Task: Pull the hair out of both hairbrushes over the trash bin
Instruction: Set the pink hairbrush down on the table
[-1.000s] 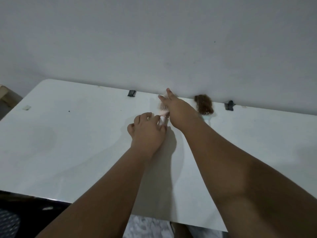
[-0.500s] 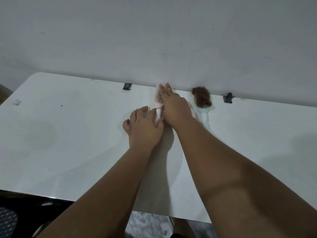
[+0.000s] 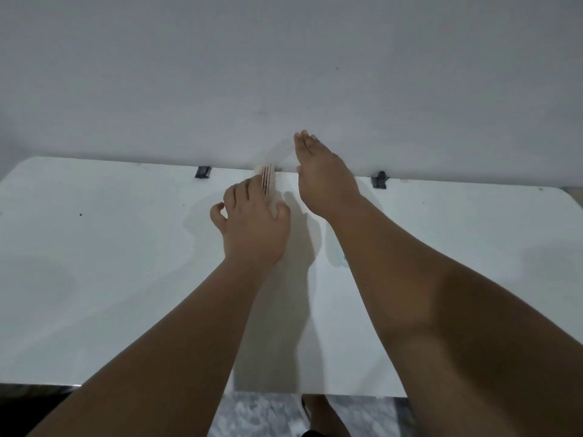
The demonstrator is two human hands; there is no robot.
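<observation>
Left hand (image 3: 252,222) grips the pink hairbrush (image 3: 268,181) near the tabletop's (image 3: 94,279) far edge; light, stiff plastic, so hold the handle; right hand (image 3: 325,181) hovers unclenched, empty.

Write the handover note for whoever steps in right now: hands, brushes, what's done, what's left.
Left hand: closed on the pale brush, bristles up, near the table's far edge.
Right hand: open, fingers stretched toward the wall, nothing visibly held.
Second brush: hidden behind the right hand and forearm; a faint teal patch beside the forearm may be its handle.
Trash bin: not in view.
Done: first brush picked up; whether it has hair in it is too blurred to tell.
Left: take both brushes to the bin and strip the hair from each.
</observation>
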